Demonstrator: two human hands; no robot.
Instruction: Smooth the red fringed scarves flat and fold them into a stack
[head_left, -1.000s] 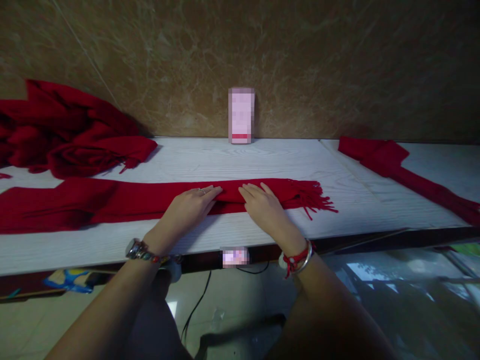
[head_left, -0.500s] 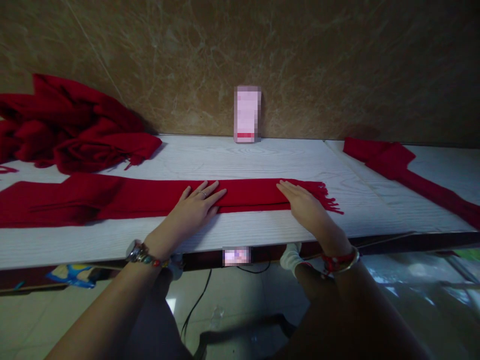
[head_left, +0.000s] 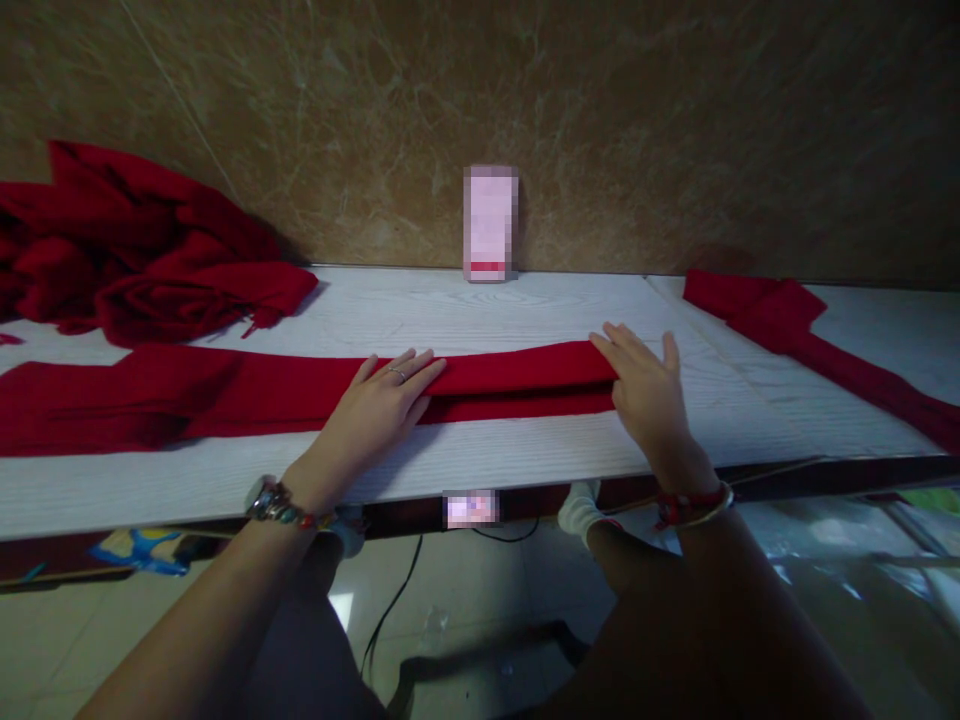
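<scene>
A long folded red scarf [head_left: 510,375] lies lengthwise across the white wood-grain table [head_left: 525,450]. My left hand [head_left: 386,405] rests on its middle with the fingers spread, a ring on one of them. At the scarf's right end is my right hand [head_left: 645,385], its fingertips on the top edge and its thumb side hidden from clear view against the cloth. The upper layer is raised a little there, with a dark gap above the lower layer. The fringe does not show, covered by my right hand.
A crumpled red cloth pile [head_left: 165,250] lies at the back left. Another red scarf [head_left: 780,315] stretches along the right side. A blurred pink phone-like object [head_left: 489,225] leans on the brown marble wall [head_left: 600,130]. A cable [head_left: 397,610] hangs below the table.
My right hand has moved right and slightly up to the scarf's end, and the upper layer there has lifted. The fringe is now out of sight. My left hand has hardly moved.
</scene>
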